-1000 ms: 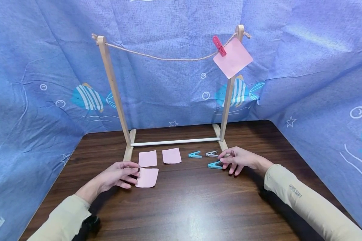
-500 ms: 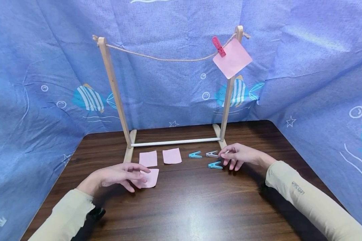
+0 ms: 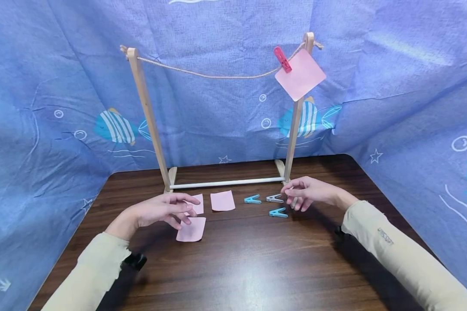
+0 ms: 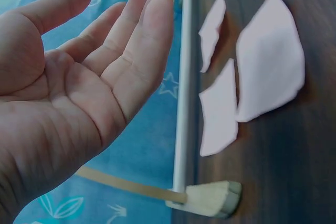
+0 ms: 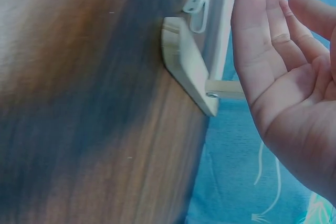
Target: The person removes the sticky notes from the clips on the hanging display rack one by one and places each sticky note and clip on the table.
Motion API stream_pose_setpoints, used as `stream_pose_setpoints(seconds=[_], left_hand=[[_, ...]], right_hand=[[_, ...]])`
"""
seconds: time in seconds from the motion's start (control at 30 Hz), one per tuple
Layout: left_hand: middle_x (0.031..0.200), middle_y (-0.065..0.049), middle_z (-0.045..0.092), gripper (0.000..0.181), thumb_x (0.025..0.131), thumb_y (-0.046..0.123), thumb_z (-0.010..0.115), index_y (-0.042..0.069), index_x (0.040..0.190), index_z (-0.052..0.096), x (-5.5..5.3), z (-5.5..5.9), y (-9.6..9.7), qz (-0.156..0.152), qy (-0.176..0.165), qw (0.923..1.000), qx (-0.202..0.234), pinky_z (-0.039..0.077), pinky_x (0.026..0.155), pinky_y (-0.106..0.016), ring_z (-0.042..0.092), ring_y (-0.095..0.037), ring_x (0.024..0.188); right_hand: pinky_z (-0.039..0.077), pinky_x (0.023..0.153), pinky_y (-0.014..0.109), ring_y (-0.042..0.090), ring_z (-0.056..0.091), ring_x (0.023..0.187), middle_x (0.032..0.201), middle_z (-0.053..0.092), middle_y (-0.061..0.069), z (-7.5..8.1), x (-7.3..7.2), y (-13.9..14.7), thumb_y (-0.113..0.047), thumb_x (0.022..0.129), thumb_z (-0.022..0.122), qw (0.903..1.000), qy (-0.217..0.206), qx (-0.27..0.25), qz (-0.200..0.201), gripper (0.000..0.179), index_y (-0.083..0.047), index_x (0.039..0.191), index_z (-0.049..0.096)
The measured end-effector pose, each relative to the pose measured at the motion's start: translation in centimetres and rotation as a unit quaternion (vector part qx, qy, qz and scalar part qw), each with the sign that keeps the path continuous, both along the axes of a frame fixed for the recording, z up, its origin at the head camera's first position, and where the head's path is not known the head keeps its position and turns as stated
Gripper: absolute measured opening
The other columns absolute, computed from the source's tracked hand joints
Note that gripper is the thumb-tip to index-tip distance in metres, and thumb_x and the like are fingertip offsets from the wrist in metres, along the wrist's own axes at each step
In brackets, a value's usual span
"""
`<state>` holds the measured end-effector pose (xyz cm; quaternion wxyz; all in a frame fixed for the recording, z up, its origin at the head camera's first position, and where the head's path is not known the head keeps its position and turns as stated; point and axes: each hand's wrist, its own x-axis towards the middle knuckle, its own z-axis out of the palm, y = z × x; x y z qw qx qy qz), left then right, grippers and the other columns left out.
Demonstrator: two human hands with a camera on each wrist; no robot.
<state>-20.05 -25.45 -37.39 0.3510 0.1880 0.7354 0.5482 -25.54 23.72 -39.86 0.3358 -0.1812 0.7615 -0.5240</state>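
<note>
Left hand point(image 3: 159, 211): fingers loosely bent and parted, empty, overlapping two of three pink paper squares point(image 3: 190, 230) on the dark table point(image 3: 249, 263); its height above them is hard to judge. Right hand point(image 3: 311, 192): relaxed, likewise empty, just beside one grey clothespin point(image 3: 274, 198) and two blue clothespins point(image 3: 278, 213). Behind: wooden stand point(image 3: 149, 116) with sagging rope point(image 3: 218, 77); a fourth pink square point(image 3: 303, 77) hangs there from a red clothespin point(image 3: 282, 59).
</note>
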Motion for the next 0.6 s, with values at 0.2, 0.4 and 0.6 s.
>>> stream_pose_setpoints(seconds=[0.2, 0.4, 0.6], left_hand=[[0.126, -0.025, 0.060, 0.051, 0.105, 0.023, 0.059, -0.002, 0.147, 0.044, -0.5, 1.2, 0.9, 0.003, 0.013, 0.9999, 0.010, 0.059, 0.085, -0.045, 0.067, -0.034, 0.108], [0.122, -0.021, 0.060, 0.045, 0.105, 0.022, 0.059, 0.002, 0.144, 0.050, -0.7, 2.2, 1.5, 0.011, 0.032, 0.9991, 0.026, 0.059, 0.085, -0.049, 0.065, -0.042, 0.108], [0.119, -0.023, 0.061, 0.042, 0.105, 0.020, 0.059, 0.000, 0.141, 0.051, -0.9, 3.3, 2.2, 0.038, 0.038, 0.9969, 0.058, 0.060, 0.083, -0.050, 0.069, -0.032, 0.098]], right_hand=[[0.060, 0.069, 0.038, 0.025, 0.069, 0.079, 0.111, 0.062, 0.034, 1.3, -0.3, -0.1, -0.023, 0.106, 0.057, 0.9999, 0.015, -0.005, -0.007, 0.041, 0.005, 0.135, 0.052], [0.060, 0.070, 0.041, 0.024, 0.068, 0.078, 0.112, 0.063, 0.030, 2.4, -0.5, -0.2, -0.026, 0.105, 0.059, 0.9997, 0.021, -0.009, -0.013, 0.037, -0.003, 0.134, 0.058], [0.060, 0.077, 0.051, 0.036, 0.069, 0.085, 0.115, 0.062, 0.031, 3.2, -0.6, -0.2, -0.028, 0.105, 0.059, 0.9994, 0.031, -0.002, -0.012, 0.039, -0.005, 0.136, 0.057]])
